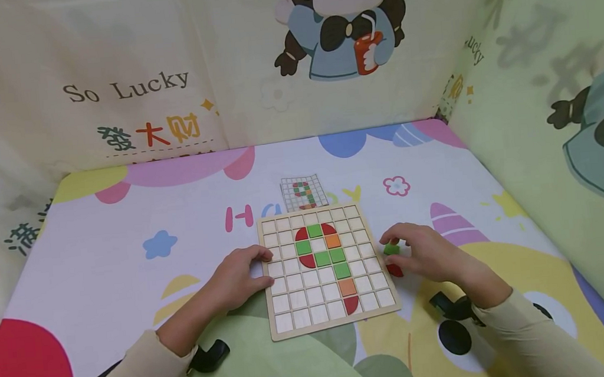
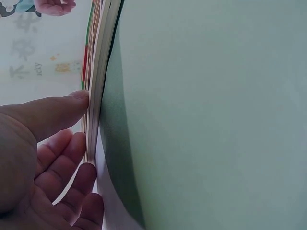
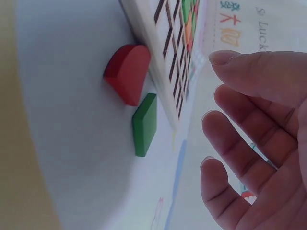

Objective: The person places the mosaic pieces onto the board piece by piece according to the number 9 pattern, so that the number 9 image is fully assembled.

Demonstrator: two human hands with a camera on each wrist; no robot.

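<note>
A wooden grid board (image 1: pixel 309 276) lies flat, with green, orange and red tiles in a 9-like pattern among its pale cells. Along its left edge, the thumb and fingertips of my left hand (image 1: pixel 242 278) touch the rim; the left wrist view shows them against the board's side (image 2: pixel 98 72). My right hand (image 1: pixel 424 253) hovers just right of the board, thumb and fingers apart. Below it are a green square tile (image 3: pixel 145 125) and a red quarter-round tile (image 3: pixel 128 72), loose on the table near the rim. Nothing is between its fingers.
Behind the board, a small printed card (image 1: pixel 302 189) shows a similar coloured figure on a grid. A colourful cartoon cloth (image 1: pixel 201 196) covers the table. Printed curtains (image 1: pixel 238 51) stand at the back and sides. Black straps are on both wrists.
</note>
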